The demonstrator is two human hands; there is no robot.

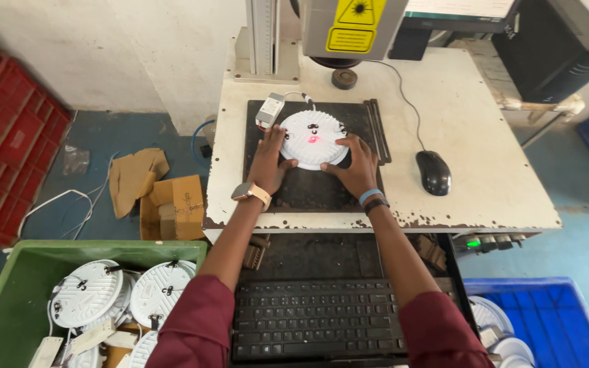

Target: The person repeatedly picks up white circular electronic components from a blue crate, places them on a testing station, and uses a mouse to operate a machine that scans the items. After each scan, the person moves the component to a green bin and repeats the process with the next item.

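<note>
Both of your hands press flat, fingers spread, against the round white plastic light disc (313,139): your left hand (269,162) at its left edge, your right hand (356,165) at its lower right, neither closed around it. That disc sits mid-way on the black rectangular work plate (308,194), a red light spot near its centre, its small white driver box (269,109) off the upper left. Above the disc, the grey machine head carries a yellow triangular warning label (354,11) over a yellow rectangular one.
</note>
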